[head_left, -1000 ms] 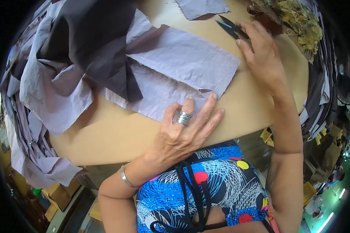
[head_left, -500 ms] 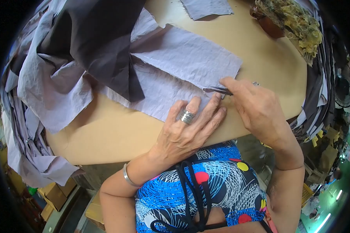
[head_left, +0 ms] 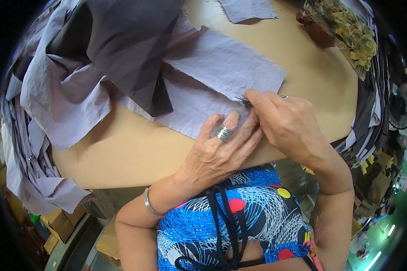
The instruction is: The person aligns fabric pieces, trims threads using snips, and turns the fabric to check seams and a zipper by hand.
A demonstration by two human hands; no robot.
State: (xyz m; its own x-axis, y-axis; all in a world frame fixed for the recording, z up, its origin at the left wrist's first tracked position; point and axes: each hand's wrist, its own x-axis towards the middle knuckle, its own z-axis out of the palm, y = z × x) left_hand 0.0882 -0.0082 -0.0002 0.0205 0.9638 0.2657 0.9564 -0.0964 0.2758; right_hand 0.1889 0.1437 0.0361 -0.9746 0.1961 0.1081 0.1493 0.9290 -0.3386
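Pale lilac fabric point(head_left: 226, 58) with frayed edges lies on the tan table, partly covered by a dark grey piece point(head_left: 126, 45). My left hand point(head_left: 226, 151), wearing a wide silver ring, rests with fingers spread on the fabric's lower edge, holding nothing. Small dark scissors point(head_left: 243, 100) are in my right hand point(head_left: 287, 122); its fingers hide most of them. Their tips touch the fabric at the inner end of the frayed edge, just above my left fingertips.
Another lilac piece point(head_left: 248, 10) lies at the table's far edge. A brown pot with a dry yellowish tangle point(head_left: 355, 38) stands at the back right. Cloth hangs over the left side point(head_left: 36, 167) and right side. Cardboard boxes point(head_left: 61, 223) are below left.
My right hand has brought the scissors from the upper right down to the fabric edge beside my left hand. The fabric and my left hand have shifted slightly right in view.
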